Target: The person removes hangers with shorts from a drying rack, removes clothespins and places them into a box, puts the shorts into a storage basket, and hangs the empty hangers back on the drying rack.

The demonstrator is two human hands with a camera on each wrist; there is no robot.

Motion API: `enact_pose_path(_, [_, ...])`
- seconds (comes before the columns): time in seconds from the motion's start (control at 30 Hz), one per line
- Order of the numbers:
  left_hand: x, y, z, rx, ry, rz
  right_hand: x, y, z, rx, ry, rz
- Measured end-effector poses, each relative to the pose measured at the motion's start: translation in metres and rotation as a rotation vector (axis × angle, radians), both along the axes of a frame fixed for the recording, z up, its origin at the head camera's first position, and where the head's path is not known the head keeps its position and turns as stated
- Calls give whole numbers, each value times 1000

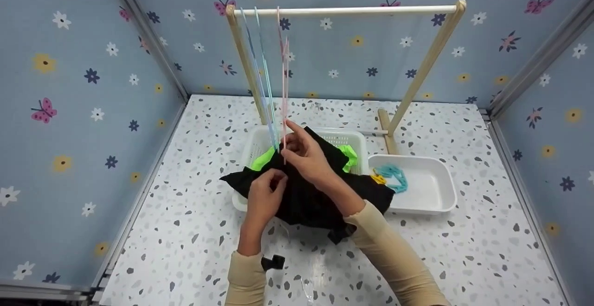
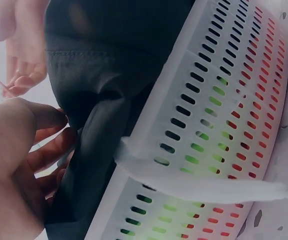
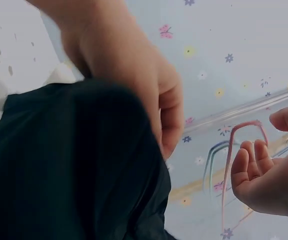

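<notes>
In the head view, a black garment (image 1: 301, 199) lies bunched over a white basket (image 1: 359, 143). My left hand (image 1: 265, 194) grips its near left part; in the left wrist view its fingers (image 2: 54, 142) pinch the dark cloth beside the basket's slotted wall. My right hand (image 1: 308, 157) is just above the garment and pinches a pink hanger (image 1: 285, 87). In the right wrist view that pink hanger (image 3: 229, 165) runs behind the curled fingers (image 3: 251, 160). Left of it, a blue hanger (image 1: 253, 50) and a teal hanger (image 1: 263, 50) hang from the rod.
A wooden rack with a white rod (image 1: 348, 10) stands behind the basket. Bright green cloth (image 1: 350, 157) shows in the basket, and red shows through its slots. To the right, a white tray (image 1: 431, 185) holds teal clips (image 1: 394, 176) and yellow clips (image 1: 378, 177). Patterned walls enclose the table (image 1: 185, 231).
</notes>
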State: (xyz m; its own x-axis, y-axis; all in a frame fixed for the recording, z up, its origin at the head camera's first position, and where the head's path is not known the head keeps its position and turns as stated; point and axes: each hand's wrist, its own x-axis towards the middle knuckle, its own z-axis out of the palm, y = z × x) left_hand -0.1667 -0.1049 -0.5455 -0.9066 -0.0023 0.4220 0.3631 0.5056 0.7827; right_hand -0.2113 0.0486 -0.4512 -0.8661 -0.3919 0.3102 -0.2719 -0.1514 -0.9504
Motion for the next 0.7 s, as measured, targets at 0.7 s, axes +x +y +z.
enact_pose_path(0.7, [13,-38,-15,-194,76,288,45,106,-47,646,234,-96])
